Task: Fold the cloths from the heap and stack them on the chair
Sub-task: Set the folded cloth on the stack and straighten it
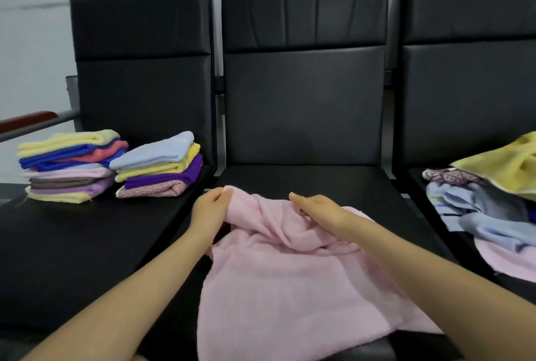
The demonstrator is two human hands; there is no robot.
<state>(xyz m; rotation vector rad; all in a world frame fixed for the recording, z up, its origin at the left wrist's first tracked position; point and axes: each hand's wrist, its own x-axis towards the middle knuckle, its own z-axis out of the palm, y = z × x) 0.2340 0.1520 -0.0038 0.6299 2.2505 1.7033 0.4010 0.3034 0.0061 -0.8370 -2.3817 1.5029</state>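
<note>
Fingers of two hands, left [210,209] and right [319,209], gripping one pink cloth [290,273]; two folded stacks [156,166].

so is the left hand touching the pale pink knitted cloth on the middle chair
Touching. The head view shows the left hand pinching the far edge of the pale pink knitted cloth between thumb and fingers, with no gap visible.
</note>
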